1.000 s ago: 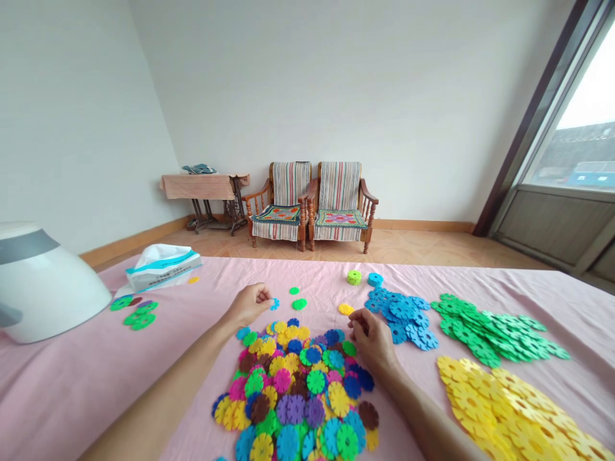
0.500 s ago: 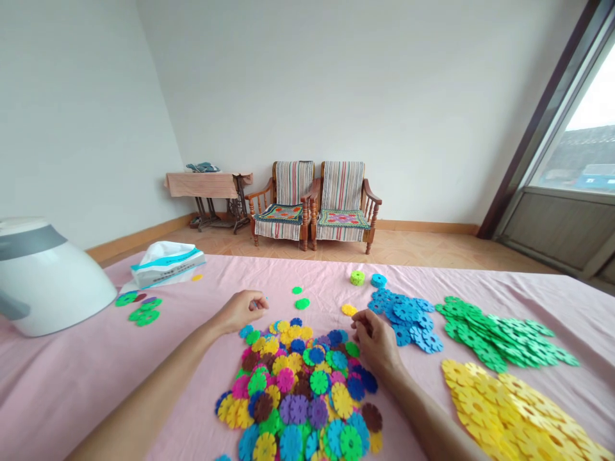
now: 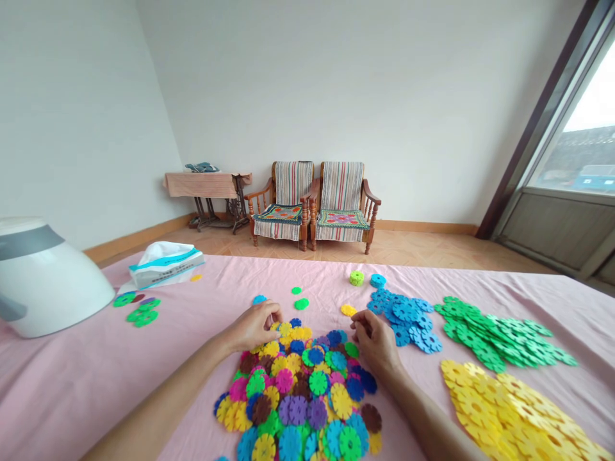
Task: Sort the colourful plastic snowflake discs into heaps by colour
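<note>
A mixed pile of snowflake-shaped plastic discs (image 3: 298, 384) in many colours lies in front of me. My left hand (image 3: 257, 328) is at the pile's far left edge, thumb and fingers apart over yellow discs. My right hand (image 3: 377, 339) rests by the pile's far right edge with its fingers curled together; what they hold, if anything, is hidden. A single yellow disc (image 3: 348, 310) lies just beyond its fingertips. Behind my left hand is a light blue disc (image 3: 259, 299), and two green discs (image 3: 302, 304) lie beyond the pile.
Sorted heaps of blue discs (image 3: 403, 317), green discs (image 3: 500, 333) and yellow discs (image 3: 514, 410) spread to the right. Small lime green (image 3: 356, 278) and blue stacks (image 3: 378, 281) stand behind. On the left are a white kettle (image 3: 52, 282), a tissue pack (image 3: 166, 266) and loose discs (image 3: 143, 314).
My left hand has moved right and nearer to me, onto the pile's edge, its fingers parting. The light blue disc behind it now shows clearly. My right hand has barely moved.
</note>
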A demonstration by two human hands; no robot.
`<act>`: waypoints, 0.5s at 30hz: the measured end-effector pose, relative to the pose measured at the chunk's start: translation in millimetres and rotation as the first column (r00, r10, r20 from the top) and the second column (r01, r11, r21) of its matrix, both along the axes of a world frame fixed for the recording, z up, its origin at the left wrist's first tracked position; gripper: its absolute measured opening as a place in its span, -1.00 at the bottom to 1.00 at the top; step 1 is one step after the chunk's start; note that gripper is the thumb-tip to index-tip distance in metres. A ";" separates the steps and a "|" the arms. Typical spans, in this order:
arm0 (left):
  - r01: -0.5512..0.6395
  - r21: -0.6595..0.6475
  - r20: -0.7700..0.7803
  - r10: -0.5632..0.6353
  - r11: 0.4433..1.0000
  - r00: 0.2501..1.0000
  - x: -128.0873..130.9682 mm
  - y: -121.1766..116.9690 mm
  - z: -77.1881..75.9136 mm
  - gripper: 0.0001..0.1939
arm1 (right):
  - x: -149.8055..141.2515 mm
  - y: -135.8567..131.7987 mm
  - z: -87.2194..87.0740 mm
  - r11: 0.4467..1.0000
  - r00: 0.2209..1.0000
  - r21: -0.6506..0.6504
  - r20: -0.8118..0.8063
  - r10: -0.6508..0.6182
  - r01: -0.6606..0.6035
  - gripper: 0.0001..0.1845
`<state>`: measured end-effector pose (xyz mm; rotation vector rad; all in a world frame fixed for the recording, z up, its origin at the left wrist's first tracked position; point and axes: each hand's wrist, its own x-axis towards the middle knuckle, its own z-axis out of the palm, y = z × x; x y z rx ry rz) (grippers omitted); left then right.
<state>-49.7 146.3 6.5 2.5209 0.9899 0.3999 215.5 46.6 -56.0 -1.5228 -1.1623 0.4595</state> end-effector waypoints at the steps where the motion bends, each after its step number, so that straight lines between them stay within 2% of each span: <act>1: 0.000 -0.003 0.006 0.000 1.000 1.000 0.4 -1.1 1.3 -0.84 | -0.3 -0.2 0.6 1.000 1.000 0.000 -0.004 -0.001 0.001 -0.81; 6: -0.001 -0.105 0.046 0.006 0.994 0.999 -0.3 -3.6 4.4 -0.84 | -1.3 -1.6 3.4 1.000 1.000 0.010 -0.015 0.000 0.000 -0.83; 10: 0.013 -0.209 0.089 0.005 0.978 0.996 -1.9 -2.3 3.7 -0.92 | -1.1 -1.7 3.4 1.000 1.000 0.001 0.006 0.000 0.000 -0.82; 15: 0.005 -0.210 0.079 0.012 0.978 0.997 -2.3 -1.7 0.0 -0.85 | -1.2 -1.5 3.2 1.000 1.000 0.007 0.002 -0.005 0.005 -0.81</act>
